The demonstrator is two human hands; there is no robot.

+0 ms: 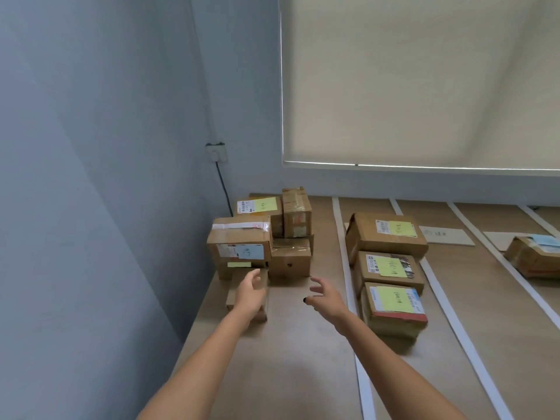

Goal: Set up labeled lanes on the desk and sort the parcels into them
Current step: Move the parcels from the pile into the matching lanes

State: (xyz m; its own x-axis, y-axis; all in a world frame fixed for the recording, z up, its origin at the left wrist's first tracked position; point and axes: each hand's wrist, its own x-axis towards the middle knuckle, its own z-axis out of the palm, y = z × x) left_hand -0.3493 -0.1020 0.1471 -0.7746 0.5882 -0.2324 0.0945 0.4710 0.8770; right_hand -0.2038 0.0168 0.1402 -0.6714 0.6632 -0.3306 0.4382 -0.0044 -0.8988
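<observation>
Grip spread on both sides: left hand (pixel 250 291) and right hand (pixel 326 297) hover before taped cardboard parcels (pixel 242 247).

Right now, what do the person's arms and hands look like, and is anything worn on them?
Both forearms are bare as far as the frame shows: no sleeves, gloves, watch or bands visible. The left hand shows no rings or markings. The right hand has a dark-painted thumbnail; its other nails cannot be made out.

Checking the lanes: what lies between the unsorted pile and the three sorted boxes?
Head view: one white tape strip on the desk.
</observation>
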